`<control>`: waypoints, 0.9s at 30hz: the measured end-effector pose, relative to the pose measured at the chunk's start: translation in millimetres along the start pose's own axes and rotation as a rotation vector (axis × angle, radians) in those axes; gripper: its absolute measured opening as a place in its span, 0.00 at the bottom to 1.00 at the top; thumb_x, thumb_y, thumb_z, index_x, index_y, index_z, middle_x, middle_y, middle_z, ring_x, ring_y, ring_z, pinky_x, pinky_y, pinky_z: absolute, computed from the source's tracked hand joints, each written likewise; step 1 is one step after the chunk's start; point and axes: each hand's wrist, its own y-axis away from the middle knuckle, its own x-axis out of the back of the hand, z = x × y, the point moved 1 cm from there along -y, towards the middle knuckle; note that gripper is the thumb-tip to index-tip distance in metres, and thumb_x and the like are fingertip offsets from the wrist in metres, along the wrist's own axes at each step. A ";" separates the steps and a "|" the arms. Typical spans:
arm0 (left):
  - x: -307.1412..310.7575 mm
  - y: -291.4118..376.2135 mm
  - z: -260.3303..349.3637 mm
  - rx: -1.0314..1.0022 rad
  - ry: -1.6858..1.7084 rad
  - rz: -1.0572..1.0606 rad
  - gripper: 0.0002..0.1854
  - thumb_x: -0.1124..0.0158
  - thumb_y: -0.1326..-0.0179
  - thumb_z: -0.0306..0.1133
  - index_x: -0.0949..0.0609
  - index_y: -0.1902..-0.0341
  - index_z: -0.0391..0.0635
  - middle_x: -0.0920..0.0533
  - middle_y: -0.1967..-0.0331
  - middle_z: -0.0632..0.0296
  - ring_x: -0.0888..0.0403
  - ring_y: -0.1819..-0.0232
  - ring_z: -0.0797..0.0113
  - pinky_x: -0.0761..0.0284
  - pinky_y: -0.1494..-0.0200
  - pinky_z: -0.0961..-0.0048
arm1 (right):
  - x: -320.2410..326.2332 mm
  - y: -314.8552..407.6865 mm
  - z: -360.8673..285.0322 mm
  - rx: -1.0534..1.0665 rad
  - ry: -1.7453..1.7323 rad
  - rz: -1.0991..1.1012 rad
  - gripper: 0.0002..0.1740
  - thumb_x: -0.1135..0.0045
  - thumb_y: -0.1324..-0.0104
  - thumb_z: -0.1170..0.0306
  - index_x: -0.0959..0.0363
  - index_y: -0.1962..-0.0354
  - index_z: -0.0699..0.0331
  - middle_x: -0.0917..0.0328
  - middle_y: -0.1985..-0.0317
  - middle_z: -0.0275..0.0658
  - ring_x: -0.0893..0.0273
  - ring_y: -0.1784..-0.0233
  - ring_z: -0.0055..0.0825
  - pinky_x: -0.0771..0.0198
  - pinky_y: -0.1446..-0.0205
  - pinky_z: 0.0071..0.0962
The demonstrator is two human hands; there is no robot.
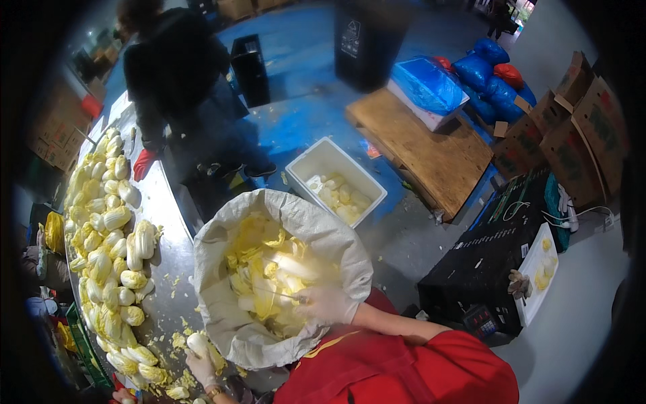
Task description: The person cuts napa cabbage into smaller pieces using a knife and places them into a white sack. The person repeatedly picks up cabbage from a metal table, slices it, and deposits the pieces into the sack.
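Note:
My left hand (202, 367), in a thin pale glove, holds a napa cabbage (198, 345) at the near edge of the metal table (164, 275). Over the mouth of a white woven sack (222, 331), my gloved right hand (323, 304) grips a knife (282, 294) by its handle, the blade pointing left. Yellow and white cabbage leaves (265, 283) fill much of the sack's opening. Many trimmed napa cabbages (101, 267) are heaped along the table's left side, with leaf scraps scattered near my left hand.
A person (176, 76) with a red glove stands beyond the sack at the table. A white foam box (371, 184) holding cabbages is on the floor behind the sack. To the right are a wooden platform (419, 146), a black crate stack (469, 267) and cardboard boxes (570, 141).

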 end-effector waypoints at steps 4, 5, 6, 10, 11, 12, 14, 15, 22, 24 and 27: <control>-33.9 -23.5 -1.8 0.080 0.157 -0.020 0.30 0.29 0.48 0.46 0.22 0.50 0.34 0.18 0.56 0.40 0.19 0.54 0.42 0.25 0.50 0.54 | -16.2 16.5 -22.5 0.031 -0.001 -0.113 0.23 0.48 0.34 0.50 0.23 0.49 0.55 0.18 0.63 0.49 0.19 0.60 0.47 0.25 0.55 0.40; -31.7 -22.5 4.4 0.121 0.062 0.048 0.28 0.29 0.49 0.46 0.20 0.52 0.35 0.17 0.58 0.42 0.18 0.56 0.43 0.24 0.52 0.53 | -21.0 17.2 -24.9 0.050 0.023 -0.139 0.23 0.48 0.34 0.50 0.23 0.49 0.55 0.18 0.63 0.48 0.19 0.60 0.47 0.25 0.55 0.39; -24.7 -23.6 10.4 0.162 0.159 0.017 0.28 0.28 0.50 0.47 0.19 0.55 0.35 0.16 0.58 0.43 0.17 0.57 0.46 0.24 0.53 0.54 | -23.0 15.7 -23.5 0.054 0.036 -0.156 0.23 0.47 0.34 0.51 0.23 0.48 0.54 0.18 0.62 0.47 0.19 0.59 0.46 0.25 0.55 0.39; -34.4 -32.9 -1.9 0.259 0.251 0.093 0.29 0.25 0.55 0.50 0.18 0.58 0.35 0.15 0.61 0.46 0.16 0.59 0.48 0.23 0.55 0.57 | -24.7 10.0 -9.7 0.132 0.109 -0.113 0.23 0.45 0.35 0.53 0.23 0.48 0.55 0.18 0.61 0.48 0.20 0.58 0.46 0.25 0.54 0.38; -35.3 -32.1 -1.8 0.283 0.274 0.117 0.30 0.25 0.56 0.50 0.18 0.58 0.35 0.15 0.61 0.46 0.16 0.60 0.50 0.23 0.56 0.58 | -23.6 9.0 -10.0 0.152 0.095 -0.097 0.22 0.45 0.35 0.53 0.23 0.48 0.56 0.18 0.61 0.48 0.20 0.58 0.46 0.25 0.54 0.38; -35.5 -35.4 -7.0 0.248 0.406 0.061 0.29 0.26 0.52 0.50 0.18 0.56 0.37 0.15 0.62 0.52 0.16 0.62 0.57 0.23 0.58 0.62 | -22.8 7.0 -10.2 0.177 0.078 -0.076 0.22 0.45 0.35 0.53 0.23 0.49 0.56 0.18 0.60 0.48 0.20 0.58 0.46 0.25 0.54 0.38; -29.8 -26.5 -24.7 0.301 0.811 0.060 0.27 0.28 0.48 0.49 0.18 0.55 0.39 0.16 0.62 0.58 0.17 0.63 0.62 0.23 0.59 0.65 | -20.6 6.9 -14.5 0.210 -0.014 -0.026 0.22 0.44 0.35 0.53 0.23 0.49 0.56 0.19 0.60 0.48 0.20 0.57 0.46 0.25 0.53 0.38; -24.6 -23.6 -22.6 0.312 1.017 0.051 0.26 0.29 0.46 0.49 0.18 0.54 0.40 0.17 0.62 0.61 0.18 0.63 0.64 0.23 0.59 0.67 | -17.9 8.0 -15.5 0.193 -0.019 -0.025 0.22 0.44 0.36 0.53 0.23 0.49 0.56 0.19 0.60 0.48 0.20 0.57 0.46 0.25 0.53 0.37; 70.3 21.4 59.8 0.047 1.740 -0.044 0.44 0.36 0.44 0.64 0.33 0.34 0.44 0.24 0.45 0.58 0.26 0.45 0.61 0.26 0.42 0.62 | 6.7 14.9 -28.1 0.057 -0.002 -0.035 0.23 0.44 0.36 0.53 0.23 0.50 0.58 0.19 0.60 0.48 0.20 0.58 0.45 0.25 0.53 0.37; 71.8 24.4 72.8 -0.039 1.738 -0.062 0.44 0.37 0.43 0.64 0.33 0.33 0.43 0.24 0.44 0.58 0.25 0.44 0.61 0.26 0.42 0.62 | 10.5 13.7 -30.7 0.073 -0.022 -0.021 0.22 0.44 0.36 0.53 0.23 0.50 0.58 0.19 0.60 0.48 0.20 0.58 0.45 0.25 0.54 0.37; 61.2 24.9 85.5 -0.043 1.751 -0.118 0.43 0.37 0.42 0.63 0.33 0.34 0.42 0.24 0.44 0.58 0.25 0.44 0.61 0.26 0.42 0.63 | 12.9 8.8 -29.3 0.128 -0.015 0.017 0.22 0.44 0.36 0.53 0.23 0.51 0.58 0.19 0.61 0.47 0.20 0.58 0.45 0.25 0.54 0.36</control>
